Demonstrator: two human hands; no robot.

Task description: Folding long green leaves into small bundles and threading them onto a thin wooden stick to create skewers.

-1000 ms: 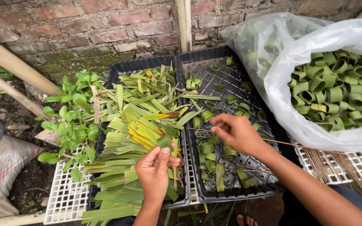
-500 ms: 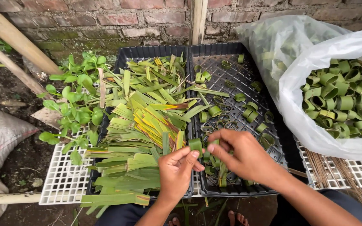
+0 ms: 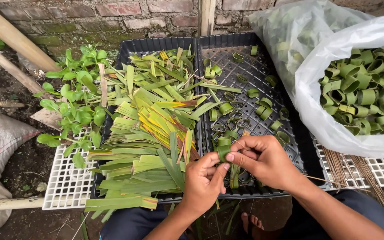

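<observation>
Left hand [image 3: 205, 180] and right hand [image 3: 263, 160] meet over the near edge of the right black tray [image 3: 263, 66], pinching a rolled green leaf strip [image 3: 222, 152] between their fingertips. Loose leaf rings [image 3: 227, 109] scattered in that tray. Left black tray [image 3: 132, 46] piled with flat cut leaf strips [image 3: 147, 133]. Clear plastic bag [image 3: 316, 102] at right, full of finished rings [image 3: 365, 93]. White grid panel [image 3: 67, 182] under trays.

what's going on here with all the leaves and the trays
A person's left hand and right hand together pinch a green leaf strip, curling it into a ring above the right black tray. That tray holds scattered finished leaf rings. The left black tray is piled with flat cut leaf strips. At the right, a white plastic bag is full of more rings.
</observation>
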